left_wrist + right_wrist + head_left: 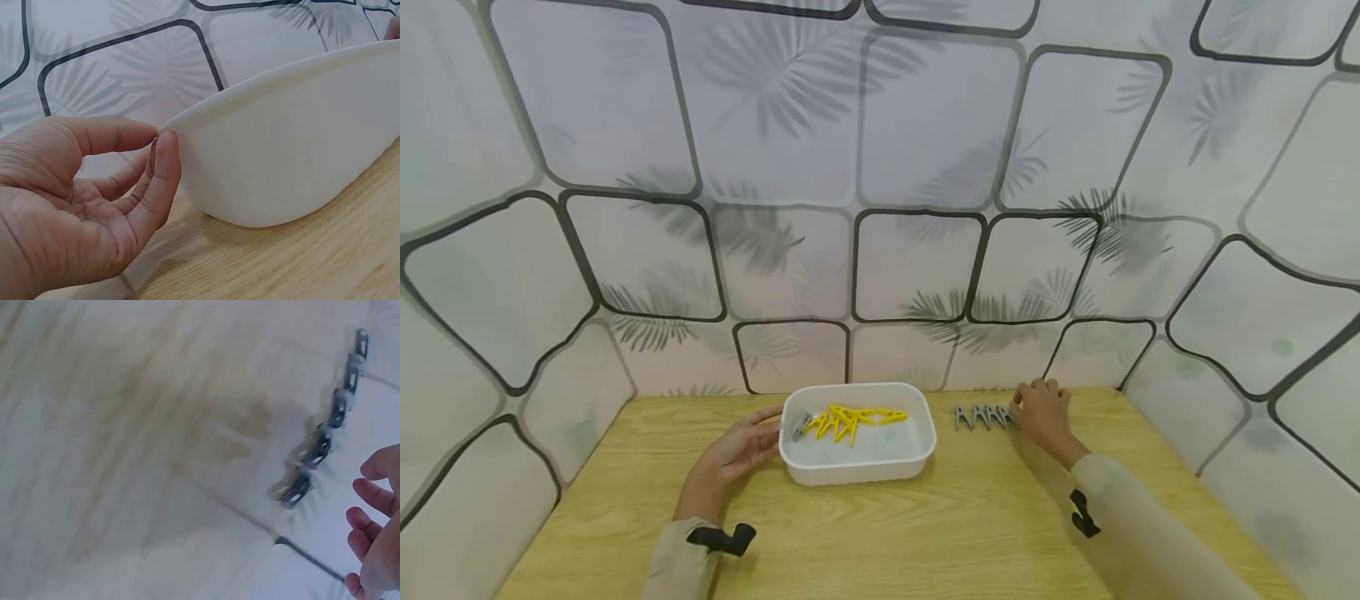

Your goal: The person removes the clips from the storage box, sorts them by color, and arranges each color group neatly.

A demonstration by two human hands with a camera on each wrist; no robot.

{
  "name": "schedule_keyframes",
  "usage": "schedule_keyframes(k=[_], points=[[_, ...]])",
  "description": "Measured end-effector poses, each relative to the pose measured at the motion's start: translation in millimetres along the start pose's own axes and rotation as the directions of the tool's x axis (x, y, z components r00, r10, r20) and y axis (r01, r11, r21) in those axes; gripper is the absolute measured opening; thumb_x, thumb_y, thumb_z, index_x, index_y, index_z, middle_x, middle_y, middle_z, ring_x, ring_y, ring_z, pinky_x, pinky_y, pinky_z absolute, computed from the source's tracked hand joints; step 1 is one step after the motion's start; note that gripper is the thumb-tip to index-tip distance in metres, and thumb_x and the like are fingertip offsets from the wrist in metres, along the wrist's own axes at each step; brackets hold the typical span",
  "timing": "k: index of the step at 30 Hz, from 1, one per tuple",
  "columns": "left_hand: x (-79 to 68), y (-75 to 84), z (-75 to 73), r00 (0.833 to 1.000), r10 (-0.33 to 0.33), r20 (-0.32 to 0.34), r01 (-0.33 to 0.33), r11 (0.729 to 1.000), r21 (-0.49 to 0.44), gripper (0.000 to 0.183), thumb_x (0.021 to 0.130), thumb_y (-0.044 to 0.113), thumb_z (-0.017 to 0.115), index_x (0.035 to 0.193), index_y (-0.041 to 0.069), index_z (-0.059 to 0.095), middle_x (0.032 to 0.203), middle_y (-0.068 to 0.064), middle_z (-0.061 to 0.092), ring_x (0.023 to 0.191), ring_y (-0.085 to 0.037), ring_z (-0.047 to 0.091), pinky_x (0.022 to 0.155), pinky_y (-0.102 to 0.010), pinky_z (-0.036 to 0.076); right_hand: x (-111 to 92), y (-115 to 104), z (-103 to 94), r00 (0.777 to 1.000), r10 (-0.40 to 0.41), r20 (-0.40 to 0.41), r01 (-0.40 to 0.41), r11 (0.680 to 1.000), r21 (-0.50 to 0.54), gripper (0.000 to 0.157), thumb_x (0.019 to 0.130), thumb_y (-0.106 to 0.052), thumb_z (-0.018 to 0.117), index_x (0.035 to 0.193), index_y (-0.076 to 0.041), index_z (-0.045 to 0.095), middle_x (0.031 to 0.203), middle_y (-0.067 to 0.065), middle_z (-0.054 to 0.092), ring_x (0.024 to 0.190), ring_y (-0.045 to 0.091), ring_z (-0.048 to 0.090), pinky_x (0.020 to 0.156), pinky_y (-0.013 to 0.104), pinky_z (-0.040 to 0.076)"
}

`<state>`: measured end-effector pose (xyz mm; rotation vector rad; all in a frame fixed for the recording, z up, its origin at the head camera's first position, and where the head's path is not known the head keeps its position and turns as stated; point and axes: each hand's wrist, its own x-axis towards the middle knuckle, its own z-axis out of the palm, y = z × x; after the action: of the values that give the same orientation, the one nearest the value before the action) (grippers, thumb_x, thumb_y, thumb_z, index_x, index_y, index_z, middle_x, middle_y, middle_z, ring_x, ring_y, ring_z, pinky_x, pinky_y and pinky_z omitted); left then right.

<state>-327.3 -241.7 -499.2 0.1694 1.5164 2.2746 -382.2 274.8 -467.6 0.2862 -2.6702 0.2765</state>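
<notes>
Firstly, one white tub [857, 473], on a wooden table [865, 542], holding yellow clothespins [842, 414] in a loose heap and gray clothespin material [802, 426] at its left end. Left hand [741, 450]: palm facing the tub, fingers loosely bent, fingertips touching the rim at its left end. Five gray clothespins [338, 412]: in a row on the table, right of the tub. Right hand [1045, 413]: beside the row's right end, fingers slightly bent, holding nothing, apart from the pins in the right wrist view. Patterned wall [917, 267] behind.
</notes>
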Motion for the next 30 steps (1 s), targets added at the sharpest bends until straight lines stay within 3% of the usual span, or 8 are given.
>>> schedule_keyframes(k=[6,15,21,25,30], points=[[-1.3,-3.1,1.9,1.000,-0.005,0.007,0.005,0.999,-0.034,0.032,0.108,0.002,0.044,0.138,0.012,0.047,0.110,0.001,0.070,0.096,-0.007,0.068,0.081,-0.019,0.058,12.6,-23.2,-3.5,0.999,-0.050,-0.007,0.050,0.999,0.005,0.011,0.093,-0.011,0.069,0.084,-0.007,0.066,0.090,0.018,0.059,0.086,0.038,0.046,0.077,0.058,0.037],[-2.2,-4.6,-0.8,1.000,0.001,-0.020,-0.001,1.000,-0.018,0.031,0.108,0.004,0.045,0.137,0.015,0.049,0.112,0.003,0.070,0.096,-0.006,0.067,0.081,-0.019,0.057,40.1,-98.5,-4.8,0.997,-0.070,0.024,0.065,0.985,0.160,0.012,0.096,-0.015,0.066,0.085,-0.011,0.065,0.091,0.012,0.059,0.092,0.035,0.049,0.087,0.059,0.037],[-2.3,-0.5,0.0,1.000,0.009,-0.007,-0.010,0.999,-0.052,0.029,0.107,0.001,0.045,0.133,0.014,0.051,0.110,0.001,0.071,0.095,-0.007,0.068,0.081,-0.019,0.058,48.5,-153.4,2.4,0.989,-0.148,0.002,0.141,0.950,0.278,0.010,0.095,-0.016,0.069,0.086,-0.013,0.066,0.087,0.007,0.060,0.084,0.026,0.049,0.082,0.051,0.038],[-1.4,1.0,0.9,1.000,0.008,-0.009,-0.008,0.999,-0.053,0.033,0.107,0.001,0.046,0.138,0.011,0.048,0.109,0.000,0.071,0.095,-0.008,0.068,0.081,-0.020,0.058,49.3,-188.5,4.7,0.977,-0.211,-0.027,0.206,0.911,0.358,0.007,0.092,-0.014,0.072,0.086,-0.012,0.069,0.084,0.006,0.064,0.080,0.024,0.055,0.075,0.047,0.041],[-0.1,1.3,1.7,1.000,0.003,-0.016,-0.004,0.999,-0.039,0.039,0.107,0.001,0.045,0.145,0.006,0.041,0.109,0.000,0.070,0.096,-0.008,0.068,0.081,-0.019,0.058,45.3,-224.3,14.6,0.969,-0.244,0.025,0.204,0.858,0.472,0.004,0.092,-0.015,0.074,0.090,-0.012,0.071,0.086,0.005,0.068,0.082,0.021,0.057,0.077,0.040,0.039]])
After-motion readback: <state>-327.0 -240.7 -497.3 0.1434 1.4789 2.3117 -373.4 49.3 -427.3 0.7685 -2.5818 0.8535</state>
